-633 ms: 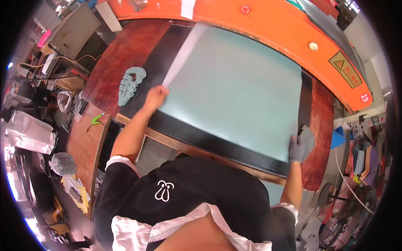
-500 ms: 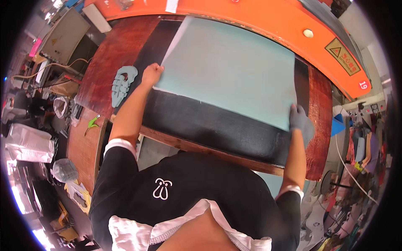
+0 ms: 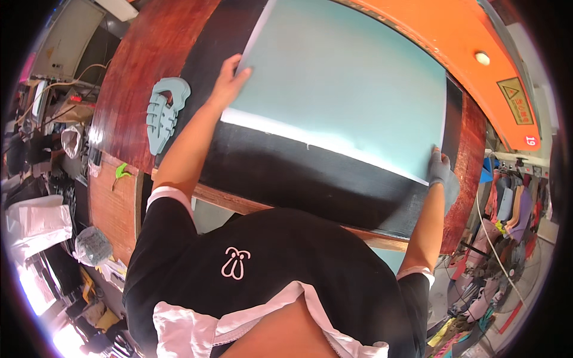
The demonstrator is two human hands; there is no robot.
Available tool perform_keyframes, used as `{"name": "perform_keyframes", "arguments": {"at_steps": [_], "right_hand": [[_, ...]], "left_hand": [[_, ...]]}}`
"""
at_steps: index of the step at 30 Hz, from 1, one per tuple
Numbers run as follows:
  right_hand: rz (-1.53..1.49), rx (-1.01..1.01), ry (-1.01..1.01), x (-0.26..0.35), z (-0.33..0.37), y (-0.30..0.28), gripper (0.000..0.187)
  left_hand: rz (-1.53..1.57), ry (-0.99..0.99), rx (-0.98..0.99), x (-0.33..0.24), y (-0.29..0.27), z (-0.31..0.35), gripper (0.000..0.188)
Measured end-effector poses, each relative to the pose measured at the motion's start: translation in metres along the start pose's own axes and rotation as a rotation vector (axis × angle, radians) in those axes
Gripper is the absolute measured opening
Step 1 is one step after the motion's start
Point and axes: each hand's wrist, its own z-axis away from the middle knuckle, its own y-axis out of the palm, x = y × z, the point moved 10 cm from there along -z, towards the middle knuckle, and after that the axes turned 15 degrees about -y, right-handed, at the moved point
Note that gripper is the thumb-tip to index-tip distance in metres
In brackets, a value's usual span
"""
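A large pale blue-green sheet (image 3: 346, 77) lies over a black board (image 3: 286, 167) on the reddish-brown table. My bare left hand (image 3: 231, 82) is at its left edge, fingers apart and thumb over the sheet's surface. On the right, near the close corner, my right hand (image 3: 440, 167) in a grey glove is closed on the edge, with fingertips on top; the rest of its grip is hidden. Left of my left forearm rests a grey-blue slotted piece (image 3: 162, 116), long and curved with an opening at its far end.
An orange machine beam (image 3: 453, 45) with a warning label spans the far side. Beyond the table's left end, a lower wooden surface (image 3: 116, 206) carries a small green tool (image 3: 122, 172). Coloured pieces hang at the right (image 3: 507, 203). Clutter fills the left side.
My left hand has loosened from a closed grip to spread fingers. My right hand stays at the right edge. The view has shifted, and the sheet's near strip now looks brighter.
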Motion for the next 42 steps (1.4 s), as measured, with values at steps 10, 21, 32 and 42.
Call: {"name": "perform_keyframes", "arguments": {"at_steps": [10, 21, 32, 42], "right_hand": [[-0.191, -0.015, 0.11, 0.025, 0.022, -0.005, 0.048], [-0.276, -0.024, 0.178, -0.011, 0.112, -0.035, 0.027], [0.236, 0.06, -0.063, 0.025, 0.122, -0.048, 0.04], [0.3, 0.025, -0.238, 0.027, 0.115, -0.041, 0.046]], "left_hand": [[0.413, -0.23, 0.274, -0.005, 0.009, 0.037, 0.06], [0.275, -0.137, 0.157, 0.028, -0.018, 0.104, 0.054], [-0.885, -0.256, -0.325, 0.003, -0.039, 0.141, 0.043], [-0.727, 0.115, -0.388, 0.007, -0.038, 0.173, 0.033]]}}
